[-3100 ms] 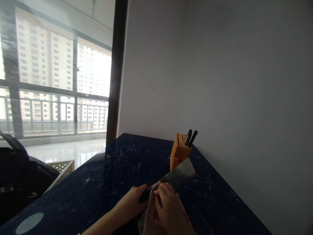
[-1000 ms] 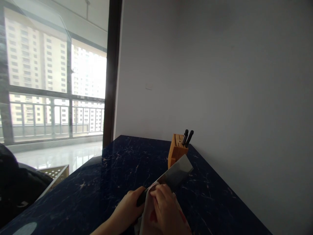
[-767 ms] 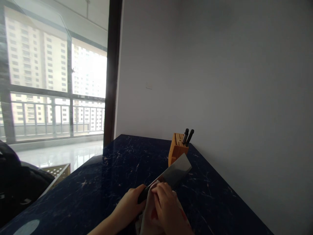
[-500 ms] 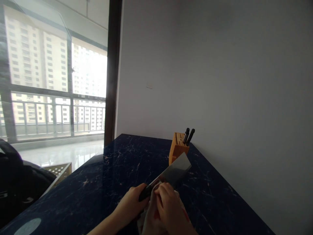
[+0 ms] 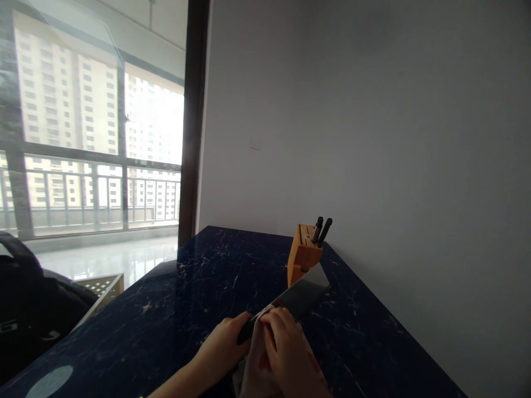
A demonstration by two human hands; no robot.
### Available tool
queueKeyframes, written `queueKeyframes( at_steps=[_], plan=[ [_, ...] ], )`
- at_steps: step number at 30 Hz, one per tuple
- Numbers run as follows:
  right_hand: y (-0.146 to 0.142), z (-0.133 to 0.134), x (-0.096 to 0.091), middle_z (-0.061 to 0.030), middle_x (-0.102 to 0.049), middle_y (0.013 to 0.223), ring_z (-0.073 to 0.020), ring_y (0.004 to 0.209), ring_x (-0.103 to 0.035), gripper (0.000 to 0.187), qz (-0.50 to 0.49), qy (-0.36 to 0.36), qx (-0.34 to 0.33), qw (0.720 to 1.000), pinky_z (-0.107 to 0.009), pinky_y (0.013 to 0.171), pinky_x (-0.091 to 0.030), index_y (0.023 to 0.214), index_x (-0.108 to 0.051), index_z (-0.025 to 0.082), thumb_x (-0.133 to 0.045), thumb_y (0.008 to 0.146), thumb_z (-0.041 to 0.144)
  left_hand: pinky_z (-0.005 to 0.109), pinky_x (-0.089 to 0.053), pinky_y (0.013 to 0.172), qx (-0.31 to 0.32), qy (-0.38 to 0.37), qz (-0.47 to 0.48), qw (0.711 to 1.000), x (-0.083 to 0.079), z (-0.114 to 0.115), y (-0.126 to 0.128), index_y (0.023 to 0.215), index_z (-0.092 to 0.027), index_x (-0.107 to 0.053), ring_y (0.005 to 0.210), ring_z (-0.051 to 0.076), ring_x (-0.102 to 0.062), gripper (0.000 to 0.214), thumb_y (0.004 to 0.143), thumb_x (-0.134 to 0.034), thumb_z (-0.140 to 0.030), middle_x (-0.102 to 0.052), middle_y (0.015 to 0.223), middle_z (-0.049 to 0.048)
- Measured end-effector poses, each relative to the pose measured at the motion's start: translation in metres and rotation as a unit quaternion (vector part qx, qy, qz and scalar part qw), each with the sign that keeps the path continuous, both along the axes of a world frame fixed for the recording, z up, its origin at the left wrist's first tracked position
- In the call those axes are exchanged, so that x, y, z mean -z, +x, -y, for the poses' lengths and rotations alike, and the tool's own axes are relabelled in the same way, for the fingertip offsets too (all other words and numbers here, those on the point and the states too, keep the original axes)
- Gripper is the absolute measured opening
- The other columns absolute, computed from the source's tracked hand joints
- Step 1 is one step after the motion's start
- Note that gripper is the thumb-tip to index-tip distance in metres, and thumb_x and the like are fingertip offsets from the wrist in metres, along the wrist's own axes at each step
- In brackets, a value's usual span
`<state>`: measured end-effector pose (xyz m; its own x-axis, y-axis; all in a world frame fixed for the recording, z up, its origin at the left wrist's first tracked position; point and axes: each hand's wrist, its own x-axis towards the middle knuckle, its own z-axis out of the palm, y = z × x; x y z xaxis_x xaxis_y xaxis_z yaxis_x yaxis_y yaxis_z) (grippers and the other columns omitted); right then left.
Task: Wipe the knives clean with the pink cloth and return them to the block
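Observation:
My left hand (image 5: 224,345) is wrapped round the black handle of a cleaver (image 5: 306,292), whose broad blade points away and to the right. A pale cloth (image 5: 259,365) with red patches is pinched in my right hand (image 5: 286,345), which presses it against the blade near the handle. The lower part of the cloth hangs below my hands. Behind the blade tip stands a wooden knife block (image 5: 305,257), holding two black-handled tools (image 5: 322,229); the blade hides part of its base.
The dark blue marbled table (image 5: 224,265) runs back to a grey wall (image 5: 394,138). A round pale patch (image 5: 50,381) lies at its near left. A black bag (image 5: 33,304) and a perforated-seat chair (image 5: 99,290) stand left of the table, by a window.
The cleaver's blade tip has dipped slightly and shifted a little to the right. Both hands keep their hold, and the view has moved slightly.

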<state>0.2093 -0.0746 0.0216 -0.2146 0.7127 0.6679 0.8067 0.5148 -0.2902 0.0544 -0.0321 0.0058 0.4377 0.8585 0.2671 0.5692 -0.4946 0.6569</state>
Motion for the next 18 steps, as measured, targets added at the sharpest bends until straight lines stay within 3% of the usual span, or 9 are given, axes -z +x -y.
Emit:
queueKeyframes(
  at_steps=[5,8,18],
  plan=[
    [-0.006,-0.002,0.011,-0.0060,-0.060,0.100,-0.0230,0.094,-0.057,0.033,0.013,0.074,0.027,0.997,-0.038,0.078,-0.047,0.107,-0.048,0.021,-0.050,0.076,0.009,0.019,-0.041,0.057,0.004,-0.003,0.024,1.000,0.001,-0.001,0.000,0.080,-0.019,-0.058,0.066,0.015,-0.062,0.010,0.075,-0.050,-0.021,-0.069,0.074,0.0004],
    [-0.006,-0.002,0.016,-0.0073,-0.060,0.103,-0.0255,0.095,-0.057,0.041,0.027,0.099,0.043,0.994,-0.040,0.078,-0.047,0.111,-0.046,0.020,-0.054,0.072,0.010,0.019,-0.041,0.055,0.002,-0.011,0.031,0.999,0.002,-0.002,-0.001,0.078,-0.018,-0.058,0.063,0.015,-0.062,0.010,0.072,-0.050,-0.018,-0.068,0.071,-0.0003],
    [-0.003,-0.006,0.011,-0.0024,-0.063,0.092,-0.0221,0.087,-0.060,0.029,0.006,0.031,0.033,0.999,-0.035,0.070,-0.048,0.095,-0.053,0.023,-0.050,0.074,0.003,0.019,-0.038,0.050,-0.045,-0.012,0.016,0.999,0.007,-0.006,0.000,0.074,-0.018,-0.058,0.059,0.014,-0.059,0.010,0.074,-0.052,-0.026,-0.065,0.065,-0.0017]
  ],
)
